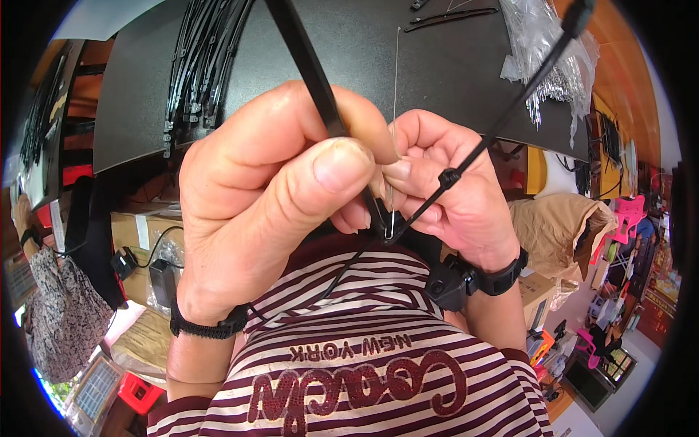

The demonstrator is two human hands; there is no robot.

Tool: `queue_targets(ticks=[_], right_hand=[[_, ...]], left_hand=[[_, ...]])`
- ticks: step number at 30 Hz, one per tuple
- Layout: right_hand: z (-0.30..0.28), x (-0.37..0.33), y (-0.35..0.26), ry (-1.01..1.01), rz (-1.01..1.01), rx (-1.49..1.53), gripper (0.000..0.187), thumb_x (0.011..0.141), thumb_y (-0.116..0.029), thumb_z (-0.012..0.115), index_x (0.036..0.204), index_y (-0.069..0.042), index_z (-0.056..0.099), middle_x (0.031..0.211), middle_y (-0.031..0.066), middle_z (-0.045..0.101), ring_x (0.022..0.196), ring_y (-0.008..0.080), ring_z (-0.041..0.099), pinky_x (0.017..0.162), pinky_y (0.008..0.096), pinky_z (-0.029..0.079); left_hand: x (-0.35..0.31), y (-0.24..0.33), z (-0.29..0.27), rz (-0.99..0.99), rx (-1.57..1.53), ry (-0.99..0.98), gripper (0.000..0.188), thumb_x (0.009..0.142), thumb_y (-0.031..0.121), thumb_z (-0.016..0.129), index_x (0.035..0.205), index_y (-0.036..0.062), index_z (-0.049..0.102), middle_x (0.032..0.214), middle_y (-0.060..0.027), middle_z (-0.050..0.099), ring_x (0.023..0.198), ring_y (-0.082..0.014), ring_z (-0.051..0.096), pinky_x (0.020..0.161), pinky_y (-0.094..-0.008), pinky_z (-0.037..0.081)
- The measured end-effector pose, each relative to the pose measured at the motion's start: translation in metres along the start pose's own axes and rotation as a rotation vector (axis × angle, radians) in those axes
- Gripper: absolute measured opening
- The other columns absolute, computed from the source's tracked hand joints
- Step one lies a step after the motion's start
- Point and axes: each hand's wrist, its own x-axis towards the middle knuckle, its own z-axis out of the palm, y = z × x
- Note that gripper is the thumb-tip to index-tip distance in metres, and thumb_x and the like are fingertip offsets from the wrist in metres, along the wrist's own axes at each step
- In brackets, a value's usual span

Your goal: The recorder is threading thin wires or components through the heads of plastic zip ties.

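Observation:
My left hand (269, 189) is closed in a pinch on a flat black strap (313, 69) that rises past the upper edge. Beside it, my right hand (459, 182) pinches a thin silver wire (396, 80) standing nearly upright. The wire's lower end makes a narrow loop at a small black end piece (392, 237), just below my fingertips. From that piece a thin black cord (502, 120) with a small bead-like lump runs to the upper right. Fingers hide part of where strap and wire meet.
A dark table (291, 65) lies ahead, with a bundle of black straps (204, 65) at left and a clear plastic bag of silver wires (557, 73) at right. Brown paper (557, 229) and boxes stand beside me. Another person's patterned sleeve (69, 313) shows at far left.

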Motion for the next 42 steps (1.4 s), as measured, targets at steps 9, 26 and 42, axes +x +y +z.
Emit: queue_targets(ticks=[9,26,42], right_hand=[[0.001,-0.001,0.003,0.056,-0.048,-0.014,0.007,0.086,-0.004,0.059,0.083,-0.002,0.053,0.065,0.0025,0.055,0.044,0.0022,0.041,0.034,0.0161,0.027],[0.011,-0.001,-0.001,0.139,-0.037,-0.27,0.01,0.087,-0.006,0.06,0.081,-0.001,0.053,0.064,0.0041,0.058,0.046,0.0027,0.046,0.039,0.0159,0.034],[-0.002,0.019,-0.001,0.104,-0.214,-0.364,0.013,0.089,-0.01,0.059,0.082,-0.001,0.053,0.072,-0.0005,0.055,0.059,0.0031,0.049,0.05,0.0182,0.04]], left_hand=[[0.0,-0.001,0.0,0.019,0.005,-0.03,0.036,0.093,0.033,0.052,0.094,-0.0024,0.054,0.076,-0.0143,0.055,0.056,-0.0142,0.052,0.05,-0.0224,0.044],[0.008,-0.024,-0.009,-0.263,-0.122,-0.012,0.028,0.094,0.028,0.052,0.091,0.001,0.057,0.075,-0.0034,0.057,0.063,-0.0078,0.054,0.052,-0.0191,0.044],[0.007,-0.035,-0.006,-0.408,-0.176,0.032,0.021,0.092,0.023,0.055,0.094,0.0028,0.053,0.073,-0.0022,0.055,0.059,-0.0086,0.054,0.053,-0.0209,0.047]])
